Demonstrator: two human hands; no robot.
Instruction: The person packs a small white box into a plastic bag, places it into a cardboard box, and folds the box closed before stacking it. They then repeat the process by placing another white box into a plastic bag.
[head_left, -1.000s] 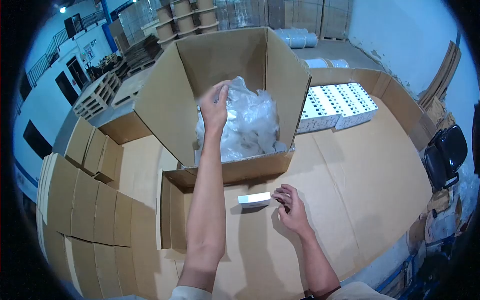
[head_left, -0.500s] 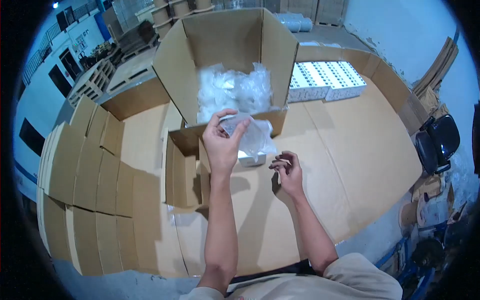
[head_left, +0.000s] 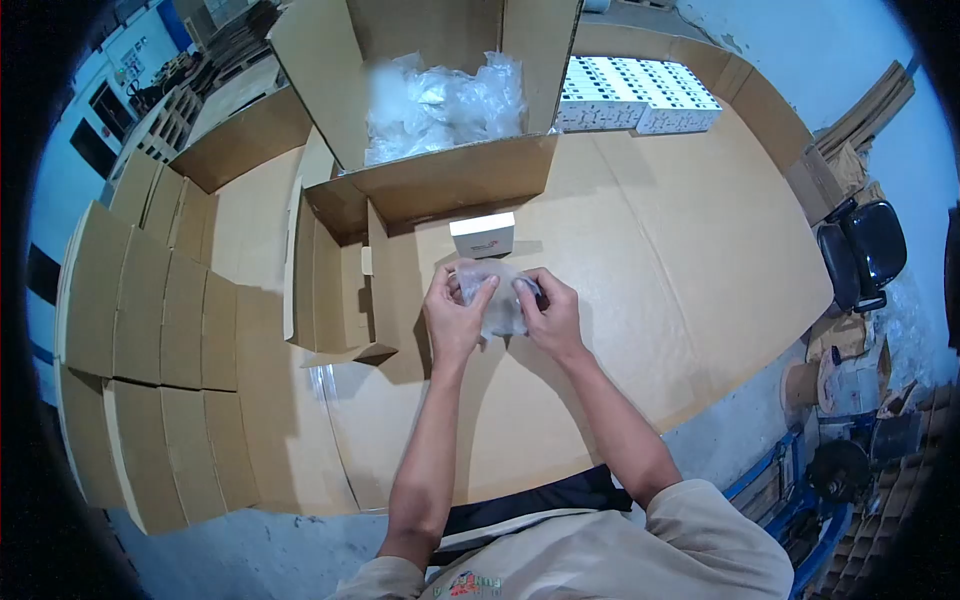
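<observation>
A clear plastic bag [head_left: 500, 306], crinkled and see-through, is held up between my two hands over the cardboard surface. My left hand [head_left: 458, 315] pinches its left side with the thumb in front. On the other side, my right hand [head_left: 550, 312] grips the right edge between thumb and fingers. Whether anything sits inside the bag is hard to make out. Just beyond my fingers stands a small white box [head_left: 482, 236] with tiny print on its front. To the left is an open, narrow cardboard box [head_left: 335, 290].
A tall carton [head_left: 450, 170] at the back holds many clear plastic bags [head_left: 445, 105]. Rows of white boxes [head_left: 640, 95] sit at the back right. Brown cartons [head_left: 165, 310] are stacked on the left. A black chair [head_left: 865, 255] stands beyond the right edge.
The plastic bag has come down and closer to me, away from the large carton. My right hand has moved in and taken hold of it. The view has tilted downward.
</observation>
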